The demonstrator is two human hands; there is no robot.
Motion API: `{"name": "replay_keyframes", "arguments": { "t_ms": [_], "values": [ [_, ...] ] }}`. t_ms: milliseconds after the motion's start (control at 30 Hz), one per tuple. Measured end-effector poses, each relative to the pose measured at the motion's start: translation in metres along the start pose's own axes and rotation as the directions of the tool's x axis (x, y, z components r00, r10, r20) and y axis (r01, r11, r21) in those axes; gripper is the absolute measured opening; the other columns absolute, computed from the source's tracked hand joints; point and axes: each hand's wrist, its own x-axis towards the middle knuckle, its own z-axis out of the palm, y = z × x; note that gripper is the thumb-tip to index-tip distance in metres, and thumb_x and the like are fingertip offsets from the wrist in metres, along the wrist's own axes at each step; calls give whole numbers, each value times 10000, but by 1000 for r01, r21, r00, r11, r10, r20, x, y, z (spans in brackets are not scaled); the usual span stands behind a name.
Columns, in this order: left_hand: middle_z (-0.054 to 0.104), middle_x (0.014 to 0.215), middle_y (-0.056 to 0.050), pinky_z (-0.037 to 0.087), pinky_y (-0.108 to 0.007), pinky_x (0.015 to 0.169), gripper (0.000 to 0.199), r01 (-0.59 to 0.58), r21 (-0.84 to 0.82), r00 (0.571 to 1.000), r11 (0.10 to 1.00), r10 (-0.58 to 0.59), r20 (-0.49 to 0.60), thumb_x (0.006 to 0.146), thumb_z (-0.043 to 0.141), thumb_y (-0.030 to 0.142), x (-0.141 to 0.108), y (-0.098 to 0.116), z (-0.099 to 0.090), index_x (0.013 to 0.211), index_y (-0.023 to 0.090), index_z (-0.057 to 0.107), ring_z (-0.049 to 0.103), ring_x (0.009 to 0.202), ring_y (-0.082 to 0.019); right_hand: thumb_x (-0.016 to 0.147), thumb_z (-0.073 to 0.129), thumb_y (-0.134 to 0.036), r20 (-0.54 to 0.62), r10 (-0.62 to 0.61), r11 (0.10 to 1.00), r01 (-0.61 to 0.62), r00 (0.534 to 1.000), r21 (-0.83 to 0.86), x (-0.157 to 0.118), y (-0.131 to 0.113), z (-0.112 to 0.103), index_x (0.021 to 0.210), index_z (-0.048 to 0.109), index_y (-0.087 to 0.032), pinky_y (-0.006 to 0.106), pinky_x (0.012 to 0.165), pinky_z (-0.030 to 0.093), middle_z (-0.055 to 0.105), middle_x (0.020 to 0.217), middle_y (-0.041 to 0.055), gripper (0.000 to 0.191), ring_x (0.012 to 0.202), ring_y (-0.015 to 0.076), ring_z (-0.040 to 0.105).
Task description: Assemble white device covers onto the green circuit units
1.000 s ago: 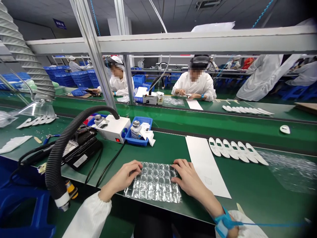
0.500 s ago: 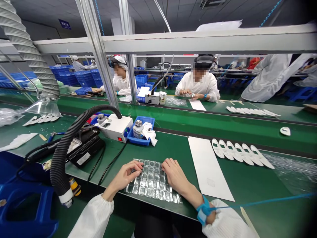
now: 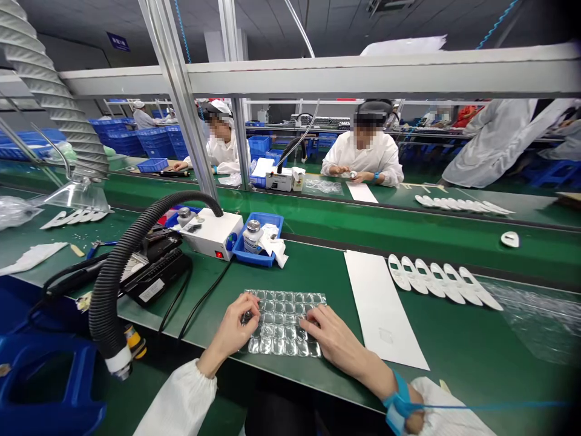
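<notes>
A clear plastic sheet of square pockets (image 3: pixel 284 330) lies on the green bench near its front edge. My left hand (image 3: pixel 238 321) is at the sheet's left side, fingers curled, thumb and index finger closed at its edge. On the right side, my right hand (image 3: pixel 329 333) rests with bent fingers over the sheet, the fingertips touching it. A blue wrist strap with a cord circles my right wrist. Right of the hands lies a long white sheet (image 3: pixel 384 309), and beyond it a row of several white oval shells (image 3: pixel 436 278).
A blue tray (image 3: pixel 258 239) with a bottle and tissues stands behind the hands, beside a white box (image 3: pixel 211 233) with a black hose (image 3: pixel 131 242). One white part (image 3: pixel 510 240) sits on the green belt. Two people work across it.
The pocket sheet has been turned squarer to me and moved slightly up and right. My right hand has shifted right and lower. The white part on the belt has moved left.
</notes>
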Motion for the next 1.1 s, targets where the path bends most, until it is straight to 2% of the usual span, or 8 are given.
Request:
{"name": "replay_keyframes", "arguments": {
  "t_ms": [233, 367, 567, 767, 867, 967, 1000, 1100],
  "values": [
    [554, 931, -18, 287, -516, 1110, 185, -236, 310, 972, 921, 216, 98, 879, 498, 113, -12, 5, -15, 896, 233, 637, 524, 975, -172, 834, 317, 85, 23, -19, 995, 17, 1000, 94, -15, -5, -8, 1202, 531, -87, 368, 720, 489, 564, 960, 125, 459, 823, 222, 483],
    [575, 903, -17, 345, -513, 1063, 322, -309, 456, 951, 835, 274, 142, 890, 439, 38, -25, 0, -28, 1030, 252, 634, 529, 926, -161, 882, 317, 44, 5, -19, 993, 18, 1000, 119, -20, -5, -10, 1214, 539, -85, 401, 797, 513, 596, 1022, 141, 419, 914, 246, 523],
    [576, 903, -70, 469, -416, 801, 287, -236, 598, 964, 766, 262, 45, 898, 417, 37, -31, -4, -17, 1037, 178, 624, 518, 901, -205, 896, 339, 21, -8, -3, 991, 4, 1000, 131, -27, -7, -11, 1210, 563, -101, 425, 844, 523, 606, 1108, 151, 404, 990, 268, 543],
    [620, 898, -23, 508, -432, 842, 388, -183, 632, 983, 753, 151, 105, 838, 457, 5, -30, 3, -29, 993, 285, 676, 562, 918, -204, 861, 343, 53, 20, 9, 993, -12, 1000, 120, -32, -9, -16, 1224, 560, -88, 442, 862, 534, 618, 1148, 155, 446, 1001, 272, 555],
    [641, 898, -43, 522, -511, 831, 382, -107, 657, 994, 747, 105, 42, 807, 456, 0, -29, 15, -31, 956, 259, 694, 580, 930, -251, 822, 357, 70, 10, 31, 995, -32, 999, 97, -33, -13, -15, 1225, 565, -83, 444, 890, 535, 624, 1170, 155, 478, 1034, 283, 556],
    [631, 1027, -124, 539, -526, 856, 338, -19, 651, 992, 759, 95, -82, 880, 382, 58, -25, 35, -4, 1072, 158, 642, 583, 994, -271, 794, 372, 69, 13, 61, 996, -62, 998, 70, -33, -19, -13, 1201, 585, -78, 460, 920, 527, 625, 1188, 156, 482, 1053, 297, 559],
    [626, 1085, -120, 561, -438, 879, 349, -34, 628, 991, 777, 107, -80, 899, 366, 69, -24, 41, 11, 1129, 161, 612, 591, 1028, -232, 792, 373, 67, 15, 73, 995, -74, 997, 71, -33, -22, -13, 1192, 590, -74, 465, 929, 523, 624, 1192, 159, 476, 1055, 299, 561],
    [554, 1339, -80, 507, -371, 1041, 440, -182, 540, 983, 822, 129, 134, 939, 347, 104, -23, 53, 61, 1353, 220, 439, 518, 1242, -179, 833, 385, 34, 9, 90, 985, -90, 996, 149, -35, -26, -18, 1182, 590, -78, 452, 965, 504, 616, 1213, 159, 420, 1104, 294, 549]
  ]
}}
